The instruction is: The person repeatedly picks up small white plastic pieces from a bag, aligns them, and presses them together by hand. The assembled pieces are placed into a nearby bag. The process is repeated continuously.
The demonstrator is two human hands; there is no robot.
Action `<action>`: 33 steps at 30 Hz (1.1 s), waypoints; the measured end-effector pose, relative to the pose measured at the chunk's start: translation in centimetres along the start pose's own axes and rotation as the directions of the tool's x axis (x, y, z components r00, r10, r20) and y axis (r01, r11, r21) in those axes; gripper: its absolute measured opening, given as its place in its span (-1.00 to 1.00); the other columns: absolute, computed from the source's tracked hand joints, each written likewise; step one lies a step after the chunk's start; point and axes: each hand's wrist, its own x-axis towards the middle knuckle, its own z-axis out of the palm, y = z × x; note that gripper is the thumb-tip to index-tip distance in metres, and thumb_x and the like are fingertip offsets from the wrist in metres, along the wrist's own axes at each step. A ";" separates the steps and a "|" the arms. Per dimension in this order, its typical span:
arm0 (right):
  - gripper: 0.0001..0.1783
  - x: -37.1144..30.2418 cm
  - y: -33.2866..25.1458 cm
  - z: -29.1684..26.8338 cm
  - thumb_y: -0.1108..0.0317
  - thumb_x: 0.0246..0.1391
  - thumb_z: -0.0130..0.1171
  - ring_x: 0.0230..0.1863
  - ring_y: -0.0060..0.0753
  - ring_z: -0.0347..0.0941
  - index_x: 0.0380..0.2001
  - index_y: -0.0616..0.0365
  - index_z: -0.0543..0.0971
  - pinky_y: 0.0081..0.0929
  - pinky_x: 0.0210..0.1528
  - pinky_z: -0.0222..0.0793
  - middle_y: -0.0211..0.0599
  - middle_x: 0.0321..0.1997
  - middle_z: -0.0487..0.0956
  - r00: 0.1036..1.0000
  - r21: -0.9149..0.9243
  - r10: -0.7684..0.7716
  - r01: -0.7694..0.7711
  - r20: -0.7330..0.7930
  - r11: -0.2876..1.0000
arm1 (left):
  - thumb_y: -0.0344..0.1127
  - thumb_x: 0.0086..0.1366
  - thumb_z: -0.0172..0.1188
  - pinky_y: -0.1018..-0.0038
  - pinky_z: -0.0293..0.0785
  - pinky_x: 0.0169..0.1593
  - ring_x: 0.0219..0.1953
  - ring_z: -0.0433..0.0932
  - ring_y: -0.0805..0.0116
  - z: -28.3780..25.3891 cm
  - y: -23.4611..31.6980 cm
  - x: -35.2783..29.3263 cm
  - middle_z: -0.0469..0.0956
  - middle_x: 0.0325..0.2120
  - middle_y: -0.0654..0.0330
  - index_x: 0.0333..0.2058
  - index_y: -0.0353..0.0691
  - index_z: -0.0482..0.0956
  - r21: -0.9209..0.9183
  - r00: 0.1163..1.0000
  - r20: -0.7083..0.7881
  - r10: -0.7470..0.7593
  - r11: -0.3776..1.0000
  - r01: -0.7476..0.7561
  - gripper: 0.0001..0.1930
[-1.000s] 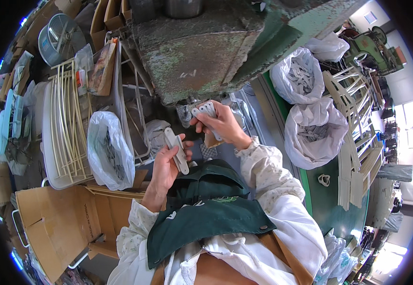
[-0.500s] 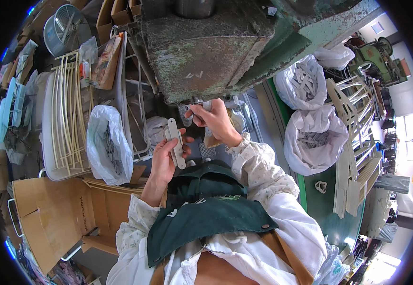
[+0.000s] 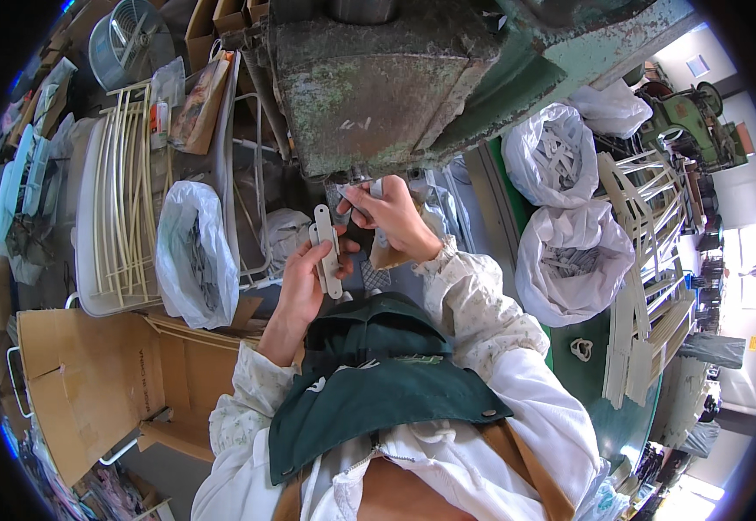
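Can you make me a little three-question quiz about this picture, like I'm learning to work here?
1. Pick one. The left hand holds: (A) a hammer, (B) pale flat strips, (C) a cup.
2. True or false: the open cardboard box is on the person's right.
3. Which hand is nearer the underside of the big worn machine?

Key: 1. B. 2. False; the cardboard box is on the left. 3. The right hand.

Was a workshop, shown by a paint-worn press (image 3: 373, 108) and bagged strips (image 3: 573, 260) along the left edge of the bench (image 3: 588, 382).
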 end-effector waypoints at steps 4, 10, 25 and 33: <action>-0.83 0.6 2.4 -1.3 0.38 0.20 0.07 -0.59 -0.61 0.38 -0.32 0.31 0.47 -0.61 -0.61 0.23 -0.27 -0.49 0.54 1.000 -0.104 0.004 -0.004 -0.003 0.995 | -0.29 0.34 -0.07 0.51 0.41 -0.33 -0.39 0.54 0.34 0.3 0.1 0.3 0.57 -0.26 0.02 0.01 -0.36 0.40 -0.018 1.000 0.021 -0.011 1.000 0.011 -0.66; -0.78 -2.3 4.5 -5.7 0.50 0.09 0.11 -0.43 -0.25 0.54 -0.17 0.24 0.42 -0.41 -0.37 0.43 -0.11 -0.40 0.53 0.854 -0.832 -0.520 0.279 -0.013 0.479 | -0.27 0.30 0.02 0.57 0.45 -0.33 -0.39 0.59 0.33 -0.3 1.1 -0.9 0.58 -0.27 -0.02 -0.04 -0.39 0.42 0.211 0.973 0.065 -0.221 0.956 0.203 -0.65; -0.63 -9.8 2.6 -2.5 0.46 -0.36 0.20 -0.50 -0.48 0.47 -0.34 0.34 0.53 -0.52 -0.62 0.40 -0.31 -0.36 0.43 0.267 -0.480 -0.642 0.859 0.719 -0.180 | -0.03 0.24 0.21 0.71 0.23 -0.51 -0.62 0.24 0.67 1.0 -5.2 -1.7 0.59 -0.25 0.11 -0.02 -0.30 0.45 -0.227 0.998 -0.059 -0.017 0.974 0.003 -0.51; -0.80 -3.1 2.3 -6.1 0.33 -0.15 0.32 -0.45 -0.19 0.45 -0.55 0.16 0.50 -0.33 -0.43 0.42 -0.20 -0.46 0.47 0.708 -0.559 -0.678 0.650 0.198 0.515 | -0.29 0.24 0.21 0.67 0.12 -0.58 -0.69 0.20 0.67 -1.4 -4.7 -2.5 0.59 -0.32 0.04 -0.23 -0.32 0.50 -0.175 0.933 -0.356 0.043 0.978 -0.111 -0.78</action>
